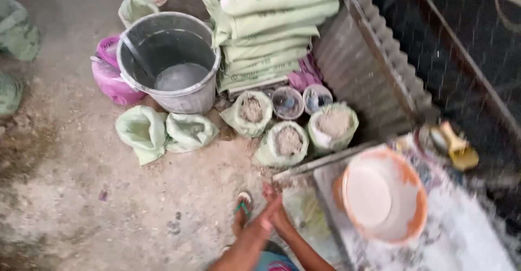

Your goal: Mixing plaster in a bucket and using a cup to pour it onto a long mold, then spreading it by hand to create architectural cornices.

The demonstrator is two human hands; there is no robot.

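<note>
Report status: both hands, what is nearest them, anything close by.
Left hand and right hand pressed together, empty. Orange basin nearest, untouched. Open powder sacks just ahead.

Grey bucket (169, 60); stacked green sacks (271, 29); pink tub (110, 75)

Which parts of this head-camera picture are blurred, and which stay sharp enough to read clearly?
Head view: the right side smears with motion blur, worst at the orange basin and the yellow object beyond it; the hands pressed together at the bottom edge are soft too; the grey bucket and stacked green sacks are clearer; light is flat and diffuse, with no hard shadows or glare.
</note>
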